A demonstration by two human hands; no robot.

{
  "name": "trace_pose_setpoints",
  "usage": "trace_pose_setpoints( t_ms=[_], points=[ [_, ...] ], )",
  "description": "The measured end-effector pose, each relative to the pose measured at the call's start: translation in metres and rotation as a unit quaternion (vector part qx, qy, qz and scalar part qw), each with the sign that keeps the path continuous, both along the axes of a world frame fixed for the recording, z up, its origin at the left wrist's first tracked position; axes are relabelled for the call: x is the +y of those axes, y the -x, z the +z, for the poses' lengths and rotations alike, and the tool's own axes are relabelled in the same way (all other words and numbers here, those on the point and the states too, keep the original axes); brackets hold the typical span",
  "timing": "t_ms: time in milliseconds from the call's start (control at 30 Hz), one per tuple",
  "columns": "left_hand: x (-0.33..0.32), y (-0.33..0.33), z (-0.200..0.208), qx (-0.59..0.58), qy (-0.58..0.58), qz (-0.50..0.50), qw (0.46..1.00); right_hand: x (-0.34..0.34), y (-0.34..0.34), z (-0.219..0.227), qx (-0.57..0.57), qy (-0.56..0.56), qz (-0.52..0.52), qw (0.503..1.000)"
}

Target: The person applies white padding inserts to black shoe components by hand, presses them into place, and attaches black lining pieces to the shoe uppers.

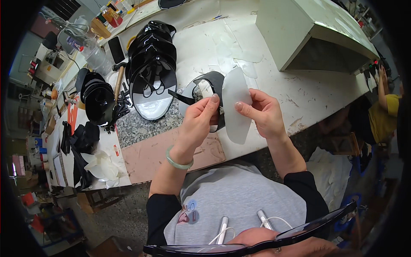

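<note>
Between the fingertips of my left hand (198, 122) is a black shoe upper (212, 78) with a narrow strap sticking out to the left. My right hand (267, 112) pinches a pale grey-white curved sheet piece (234, 122), thumb on its face. This sheet stands close against the right side of the upper and covers part of it. Left of my hands lies a row of glossy black shoe uppers (154, 51), nested in one another, with light linings showing at the near end.
On the left are a smaller stack of black uppers (98, 103), a hammer (119, 83), a phone (116, 48) and white cut pieces (102, 166). A granite slab (139, 128) and brown board (171, 152) lie nearest me. A metal hood (282, 30) stands at right; another person (387, 113) sits beyond.
</note>
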State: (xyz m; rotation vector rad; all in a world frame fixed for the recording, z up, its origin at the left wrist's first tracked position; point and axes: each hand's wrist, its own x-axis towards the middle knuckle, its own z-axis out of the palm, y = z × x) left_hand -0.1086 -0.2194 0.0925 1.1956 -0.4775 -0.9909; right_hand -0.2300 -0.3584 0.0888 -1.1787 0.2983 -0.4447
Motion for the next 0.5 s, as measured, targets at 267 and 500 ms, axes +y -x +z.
trace_pose_setpoints(
  t_ms=[267,500],
  points=[
    [0.0018,0.0006,0.0024,-0.029,0.004,0.003,1.000,0.0021,-0.0034,0.0007,0.004,0.018,-0.016,1.000],
    [0.0067,0.0019,-0.0023,-0.074,-0.003,0.028,0.997,0.0049,-0.0068,0.0000,0.004,0.046,-0.013,0.999]
  ],
)
